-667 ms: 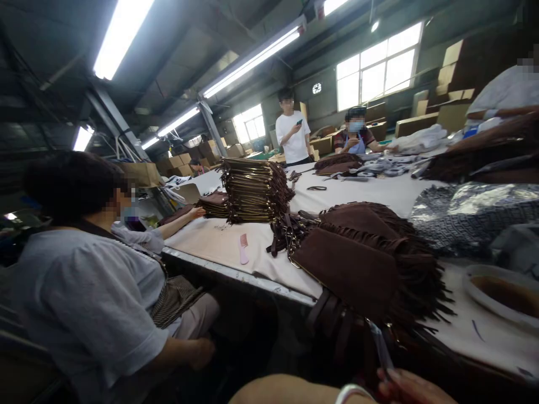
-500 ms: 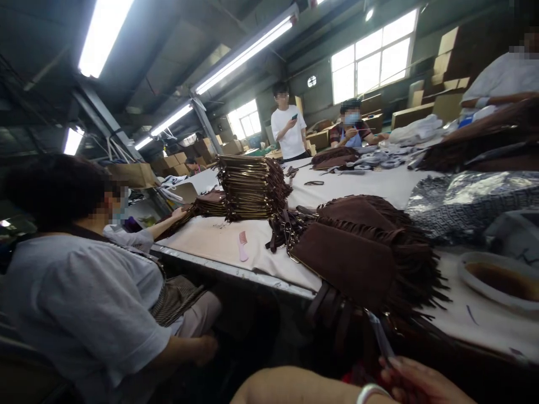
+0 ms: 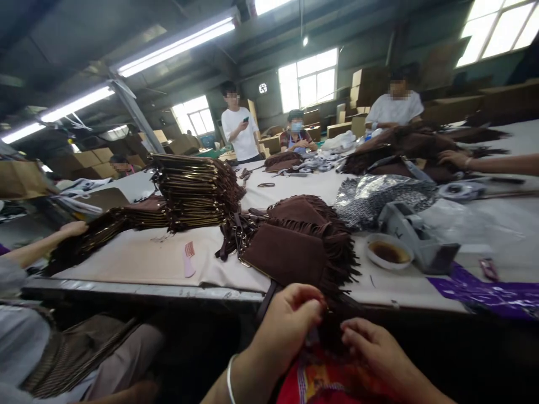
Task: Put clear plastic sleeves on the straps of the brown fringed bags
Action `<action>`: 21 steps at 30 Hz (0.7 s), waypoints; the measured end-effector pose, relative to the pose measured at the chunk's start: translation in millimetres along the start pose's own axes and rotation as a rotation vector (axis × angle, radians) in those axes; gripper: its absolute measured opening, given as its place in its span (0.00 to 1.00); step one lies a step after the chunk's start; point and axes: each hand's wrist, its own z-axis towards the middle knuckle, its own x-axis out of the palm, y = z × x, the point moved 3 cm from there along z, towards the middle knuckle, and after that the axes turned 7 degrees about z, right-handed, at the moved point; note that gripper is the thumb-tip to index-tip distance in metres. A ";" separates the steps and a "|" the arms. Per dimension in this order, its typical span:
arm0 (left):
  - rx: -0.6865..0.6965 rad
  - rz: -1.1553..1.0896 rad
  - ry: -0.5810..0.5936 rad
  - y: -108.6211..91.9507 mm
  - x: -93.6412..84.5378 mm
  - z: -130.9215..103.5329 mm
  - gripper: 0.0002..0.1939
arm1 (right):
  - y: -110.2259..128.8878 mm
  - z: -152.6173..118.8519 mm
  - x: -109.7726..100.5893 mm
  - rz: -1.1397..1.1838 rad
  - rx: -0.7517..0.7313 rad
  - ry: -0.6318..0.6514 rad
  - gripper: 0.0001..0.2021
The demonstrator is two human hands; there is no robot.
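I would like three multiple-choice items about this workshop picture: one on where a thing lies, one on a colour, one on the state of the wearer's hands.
1. Where does the comb lie?
A. On the table cloth, in front of the tall stack of bags
B. Inside the bowl
C. On the floor

2. What colour is the fringed bag at the table edge?
A. White
B. Brown
C. Green

3. What are the left hand and the right hand doing?
A. Both lie flat and open on the table
B. Both are raised to the ceiling
C. Both are at the dark fringe below the table edge, the left fingers pinched on it

Key: 1 A, the pink comb rests on the pale cloth near the stack. 2 B, its suede and fringe look dark brown. 3 C, both hands meet at the hanging fringe; whether the right hand grips it is unclear.
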 end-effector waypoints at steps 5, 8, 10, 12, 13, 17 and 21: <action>-0.118 -0.294 -0.099 24.7 -41.6 51.3 0.10 | 11.8 10.6 -9.5 -0.261 -0.219 -0.108 0.19; -0.144 -0.353 -0.131 35.6 -44.0 75.1 0.10 | 13.7 21.6 12.2 -0.356 -0.225 -0.062 0.20; -0.172 -0.373 -0.213 35.1 -39.4 88.5 0.13 | 16.6 26.3 24.8 -0.387 -0.211 -0.055 0.16; -0.163 -0.414 -0.263 27.7 -33.3 97.9 0.13 | 21.6 25.7 31.1 -0.331 -0.199 -0.035 0.12; -0.130 -0.434 -0.259 21.6 -30.5 100.3 0.13 | 24.6 22.9 31.9 -0.272 -0.201 -0.010 0.10; 0.190 -0.475 -0.093 -17.9 -21.6 91.5 0.23 | 33.9 0.8 27.4 0.087 -0.184 0.177 0.11; 0.412 -0.425 0.032 -71.8 -13.2 78.7 0.28 | 43.1 -18.9 23.3 0.296 -0.162 0.362 0.20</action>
